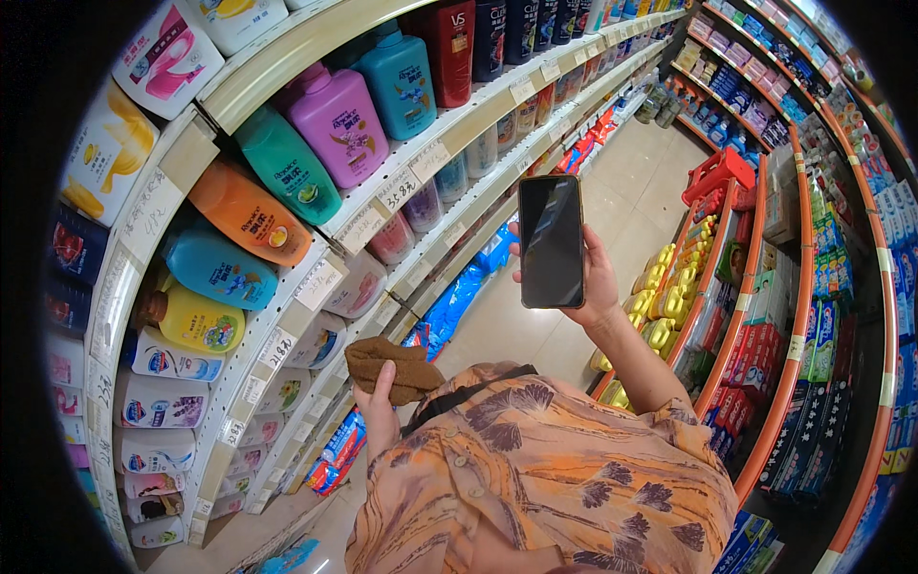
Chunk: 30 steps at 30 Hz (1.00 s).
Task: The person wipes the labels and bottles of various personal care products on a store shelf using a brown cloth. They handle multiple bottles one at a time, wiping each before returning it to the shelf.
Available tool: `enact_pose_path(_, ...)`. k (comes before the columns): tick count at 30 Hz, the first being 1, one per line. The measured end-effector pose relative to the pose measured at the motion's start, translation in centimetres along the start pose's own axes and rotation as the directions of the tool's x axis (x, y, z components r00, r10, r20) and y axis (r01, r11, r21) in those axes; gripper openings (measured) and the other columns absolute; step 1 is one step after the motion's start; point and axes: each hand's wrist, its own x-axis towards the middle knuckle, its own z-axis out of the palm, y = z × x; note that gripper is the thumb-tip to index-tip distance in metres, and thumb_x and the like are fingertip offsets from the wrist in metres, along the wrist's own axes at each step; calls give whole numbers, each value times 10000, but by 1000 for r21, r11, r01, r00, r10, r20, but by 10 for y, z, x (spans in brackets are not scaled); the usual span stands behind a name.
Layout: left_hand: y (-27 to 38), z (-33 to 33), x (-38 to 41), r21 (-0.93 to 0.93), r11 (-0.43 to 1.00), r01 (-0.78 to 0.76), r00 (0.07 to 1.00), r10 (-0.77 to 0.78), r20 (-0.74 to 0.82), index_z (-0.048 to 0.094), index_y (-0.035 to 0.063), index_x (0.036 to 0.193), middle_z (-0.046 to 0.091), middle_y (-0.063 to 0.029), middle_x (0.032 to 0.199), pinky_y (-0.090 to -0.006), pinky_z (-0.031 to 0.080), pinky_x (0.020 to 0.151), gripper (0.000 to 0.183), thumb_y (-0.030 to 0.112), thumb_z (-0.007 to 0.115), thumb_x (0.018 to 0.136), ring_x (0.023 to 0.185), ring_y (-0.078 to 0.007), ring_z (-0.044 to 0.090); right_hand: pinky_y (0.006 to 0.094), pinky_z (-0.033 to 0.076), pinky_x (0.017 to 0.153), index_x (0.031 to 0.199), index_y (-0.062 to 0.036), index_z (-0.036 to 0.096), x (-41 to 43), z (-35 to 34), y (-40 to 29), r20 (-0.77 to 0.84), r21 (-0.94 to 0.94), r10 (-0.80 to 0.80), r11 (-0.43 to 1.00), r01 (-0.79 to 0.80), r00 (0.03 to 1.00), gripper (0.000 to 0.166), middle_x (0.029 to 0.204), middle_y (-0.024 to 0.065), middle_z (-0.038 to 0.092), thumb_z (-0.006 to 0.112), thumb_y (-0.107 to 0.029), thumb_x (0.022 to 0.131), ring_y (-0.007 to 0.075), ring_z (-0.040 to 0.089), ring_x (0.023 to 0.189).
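A folded brown cloth (394, 369) is gripped by my left hand (379, 416), the thumb lying over its lower edge. On the other side, my right hand (599, 280) holds a smartphone (551, 242) upright, its dark screen facing me; fingertips show past its left edge. The cloth is close to the lower shelves of bottles on the left. The phone is over the tiled aisle floor. Neither hand touches a shelf.
Shampoo bottles, among them a pink Rejoice pump bottle (341, 125) and an orange bottle (251, 214), line the left shelf (430, 161). On the right, orange-edged shelves (807, 287) hold boxed goods. A red plastic stool (721, 176) and yellow bottles (674, 301) stand beyond my right arm.
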Motion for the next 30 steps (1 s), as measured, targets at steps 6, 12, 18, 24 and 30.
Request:
enact_pose_path(6, 5, 6, -4, -28, 999, 29, 999, -28, 15, 580, -10, 1216, 640, -78, 1151, -326, 478, 918, 383, 136, 721, 891, 1024, -174, 616, 567, 468, 995, 1549, -72, 254, 3, 3, 1, 33, 74, -42, 996, 40, 999, 684, 1527, 245, 361, 338, -474, 1002, 397, 518, 1271)
enact_pose_path(12, 2, 5, -2, -4, 998, 58, 998, -58, 4, 579, -16, 1218, 641, -83, 1157, -320, 480, 918, 380, 128, 716, 895, 1033, -179, 618, 573, 480, 965, 1561, -82, 208, 6, 2, -6, 88, 100, -38, 995, 29, 995, 749, 1536, 254, 340, 421, -502, 977, 414, 518, 1266)
enact_pose_path(18, -5, 0, 2, 28, 999, 32, 998, -33, 54, 520, 1, 1285, 621, -110, 1216, -397, 522, 923, 466, 162, 721, 897, 1105, -236, 626, 562, 501, 929, 1562, -84, 187, 6, 8, -13, 123, 13, -100, 995, 99, 987, 831, 1516, 263, 359, 487, -546, 941, 403, 539, 1234)
enact_pose_path(24, -3, 4, 0, -15, 999, 36, 999, -36, 36, 556, -6, 1251, 624, -89, 1192, -334, 482, 926, 414, 123, 724, 895, 1062, -185, 607, 532, 514, 947, 1557, -58, 180, 5, 14, -15, 180, -4, -92, 996, 94, 979, 861, 1501, 270, 367, 522, -529, 922, 383, 533, 1250)
enact_pose_path(30, -9, -3, 4, 50, 999, 19, 998, -22, 62, 527, 4, 1277, 621, -113, 1212, -407, 520, 930, 472, 180, 735, 891, 1098, -240, 628, 528, 511, 955, 1554, -51, 194, 4, 13, -15, 202, -5, -100, 995, 103, 974, 855, 1503, 271, 370, 504, -539, 925, 389, 533, 1254)
